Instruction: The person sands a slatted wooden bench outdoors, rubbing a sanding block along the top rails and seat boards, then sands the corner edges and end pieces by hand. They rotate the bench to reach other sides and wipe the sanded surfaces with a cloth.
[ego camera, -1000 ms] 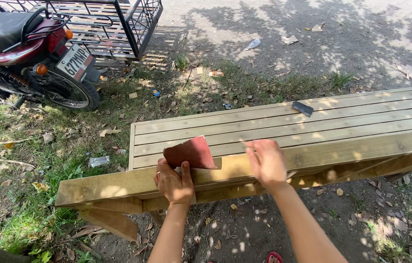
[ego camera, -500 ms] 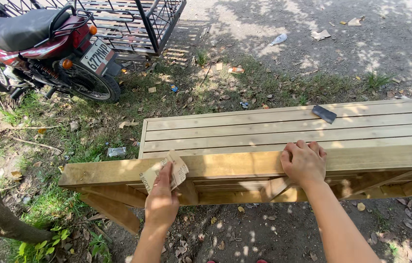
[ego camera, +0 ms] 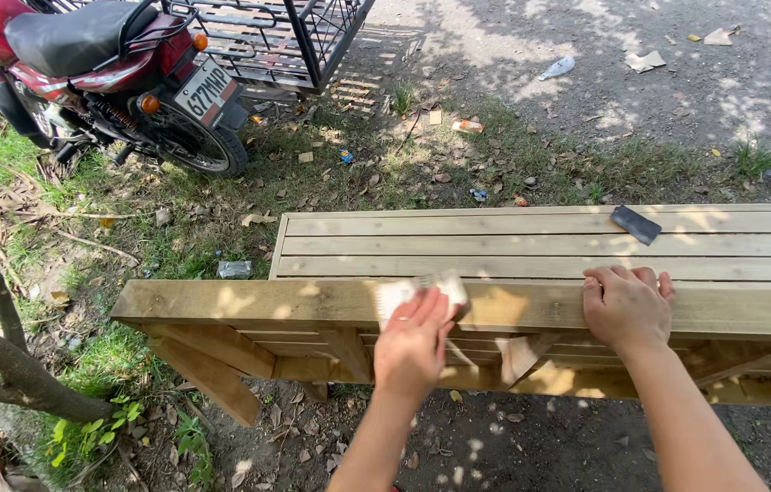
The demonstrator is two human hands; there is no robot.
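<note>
Left hand: the left hand (ego camera: 415, 342) sat at lower centre of the frame, fingers curled over a pale, folded sheet of sandpaper (ego camera: 422, 292), pressing it against the near wooden beam.
Sandpaper: it lay on the top face of that beam, just above the fingertips – blurred, so its surface could not be made out.
Right hand: the right hand (ego camera: 627, 308) rested to the right of centre, palm down, fingers bent over the far edge of the same beam and gripping the wood; it held nothing else.
Beam: the long, pale-yellow wooden beam (ego camera: 249, 302) ran across the middle of the frame from left to right, the front rail of a slatted wooden bench-like frame (ego camera: 495, 244) standing on bare dirt.
Slats: three lengthwise boards lay behind the beam, patched with sun and shade.
Dark block: a small, flat, dark grey rectangular block (ego camera: 635, 224) lay on the far slat at right, well apart from both hands.
Upper left: a red motorcycle (ego camera: 85, 64) with a black seat stood on grass, beside a black metal cage trailer (ego camera: 299, 32).
Lower left: a bare grey tree branch (ego camera: 3, 355) crossed the corner.
Ground: dry leaves and scraps of litter dotted the grass beyond the bench – a crushed clear plastic bottle (ego camera: 234, 269) lay near its left end.
</note>
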